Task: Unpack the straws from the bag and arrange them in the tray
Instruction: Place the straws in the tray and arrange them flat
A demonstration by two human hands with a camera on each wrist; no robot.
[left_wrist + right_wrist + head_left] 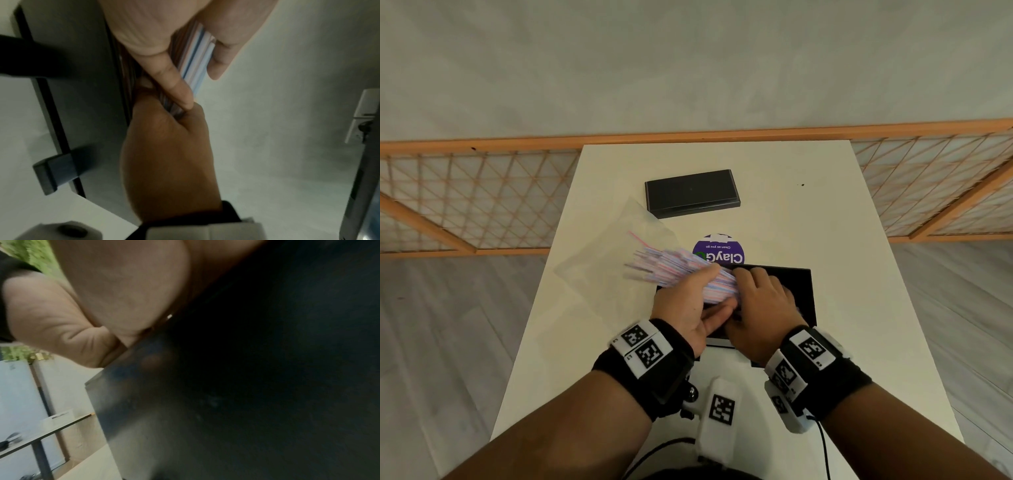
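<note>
From the head camera: a person's left hand grips a thick bundle of striped straws, thumb over the top and fingers curled beneath, above the near-left corner of a black tray. The right hand lies over the bundle's near end and the tray, fingers bent down on the straws; whether it grips them cannot be told. The straws' far ends fan out left of both hands over a clear bag that reaches past the table's left edge. Bare tabletop lies right of the right hand; a black lid and a purple sticker sit beyond the hands.

From the left wrist: the left hand's fingers and thumb wrap the straws, with the right hand touching the bundle's end beside the tray's edge.

From the right wrist: the palm rests against the tray's dark surface; the fingers are hidden.
</note>
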